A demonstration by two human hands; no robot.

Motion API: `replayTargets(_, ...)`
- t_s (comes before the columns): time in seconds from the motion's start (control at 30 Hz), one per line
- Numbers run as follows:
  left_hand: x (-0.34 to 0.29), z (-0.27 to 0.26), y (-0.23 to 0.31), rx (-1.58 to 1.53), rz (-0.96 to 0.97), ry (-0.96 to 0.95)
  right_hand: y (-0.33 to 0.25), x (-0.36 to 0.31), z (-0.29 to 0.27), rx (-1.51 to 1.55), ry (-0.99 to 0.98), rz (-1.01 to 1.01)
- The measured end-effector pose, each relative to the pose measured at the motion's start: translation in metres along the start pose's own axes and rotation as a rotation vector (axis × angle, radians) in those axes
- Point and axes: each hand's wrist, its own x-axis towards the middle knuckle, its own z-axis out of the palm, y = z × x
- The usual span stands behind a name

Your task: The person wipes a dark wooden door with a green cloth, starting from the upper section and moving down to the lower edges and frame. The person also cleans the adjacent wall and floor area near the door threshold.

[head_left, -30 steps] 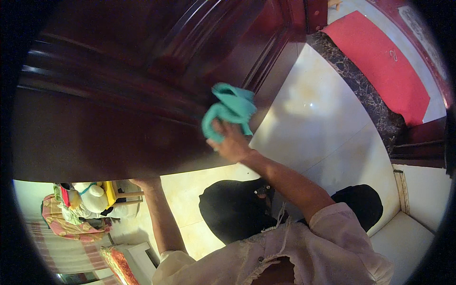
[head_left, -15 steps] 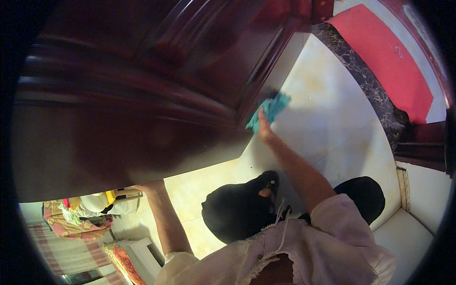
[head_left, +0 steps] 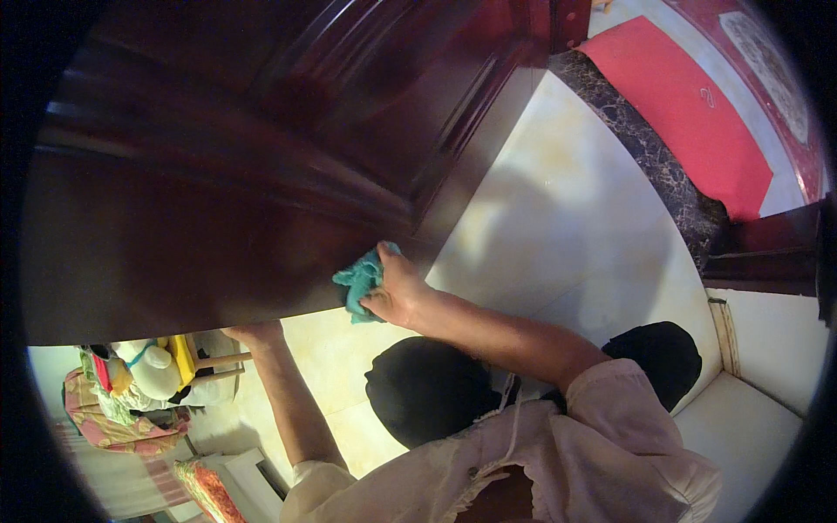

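A dark reddish-brown panelled wooden door point(head_left: 261, 174) fills the upper left. My right hand point(head_left: 397, 283) is closed around a crumpled teal cloth point(head_left: 359, 283), which lies against the door's lower face near its front edge. At that edge, further left, my left hand point(head_left: 255, 333) reaches up to the door. Its fingers are hidden behind the door, so their grip does not show.
Pale floor tiles point(head_left: 523, 227) spread below the door. A red mat point(head_left: 689, 113) lies beyond a dark marbled threshold strip point(head_left: 628, 122). At the lower left, a yellow stool point(head_left: 185, 359) stands beside heaped cloths point(head_left: 113, 410). A white wall point(head_left: 767, 331) rises at right.
My right hand has moved left with the cloth, from the door's bottom corner to its lower face by the front edge. The left hand has shifted slightly left, still at the door's edge.
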Motion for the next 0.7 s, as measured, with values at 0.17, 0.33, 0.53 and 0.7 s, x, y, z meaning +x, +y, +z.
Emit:
replayTargets(0.17, 0.001, 0.017, -0.001, 0.024, -0.012, 0.146, -0.050, -0.072, 0.051, -0.090, -0.432, -0.369)
replayTargets(0.33, -0.004, 0.021, -0.006, 0.414, 0.203, 0.191, -0.125, -0.139, 0.067, -0.436, -0.598, -0.959)
replayTargets(0.53, -0.013, 0.076, 0.005, 0.204, 0.199, 0.197, -0.128, -0.132, 0.045, -0.945, -0.389, -1.302)
replayTargets(0.7, -0.018, 0.069, -0.002, 0.219, 0.204, 0.182, -0.080, -0.092, 0.032, -1.786, -0.499, -1.267)
